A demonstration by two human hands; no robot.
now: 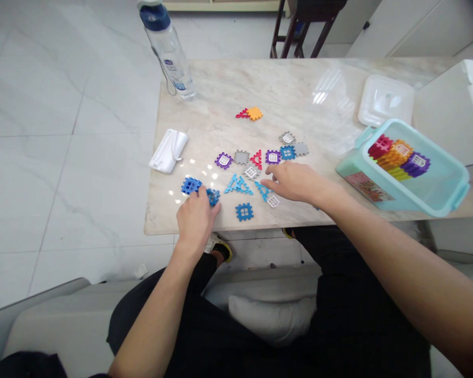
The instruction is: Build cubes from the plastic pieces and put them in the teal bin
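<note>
Several flat plastic building tiles lie on the marble table point(220, 79): a purple square point(223, 160), a grey square point(242, 157), a red triangle point(256, 159), a light blue triangle point(238, 185) and a blue square point(244, 211). My left hand point(195, 215) is closed on a joined blue tile block point(192, 186) near the table's front edge. My right hand point(295, 181) rests over the tiles, fingers curled, its fingertips touching a light blue triangle tile point(263, 190) beside a white grid tile point(273, 201).
A teal bin point(437, 202) holding stacked coloured tiles stands at the right, its clear lid point(386, 100) behind it. A water bottle point(167, 50) stands at the back left, a white device point(168, 150) lies left. A red and orange tile pair point(250, 113) sits further back.
</note>
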